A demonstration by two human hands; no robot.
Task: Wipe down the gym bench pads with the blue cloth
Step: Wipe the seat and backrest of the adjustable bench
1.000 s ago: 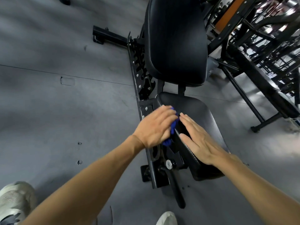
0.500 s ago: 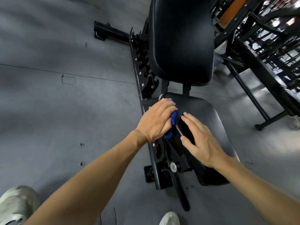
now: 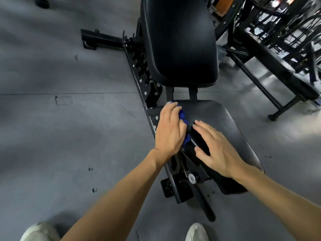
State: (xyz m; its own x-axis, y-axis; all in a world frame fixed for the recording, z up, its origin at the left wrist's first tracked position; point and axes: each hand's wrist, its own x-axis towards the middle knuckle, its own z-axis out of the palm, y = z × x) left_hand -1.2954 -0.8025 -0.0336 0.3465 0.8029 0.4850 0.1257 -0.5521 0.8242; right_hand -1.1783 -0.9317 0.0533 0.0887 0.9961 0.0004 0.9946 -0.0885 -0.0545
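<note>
Our left hand (image 3: 171,129) presses the blue cloth (image 3: 182,117) on the seat pad (image 3: 225,126) at nine o'clock, fingers curled over it; our right hand (image 3: 220,150) rests flat, fingers straight.

No text, label, brand, number or sign can be read anywhere in this view. The black pads of the bench (image 3: 180,40) carry no visible lettering, and its frame shows only bare bolts.
</note>
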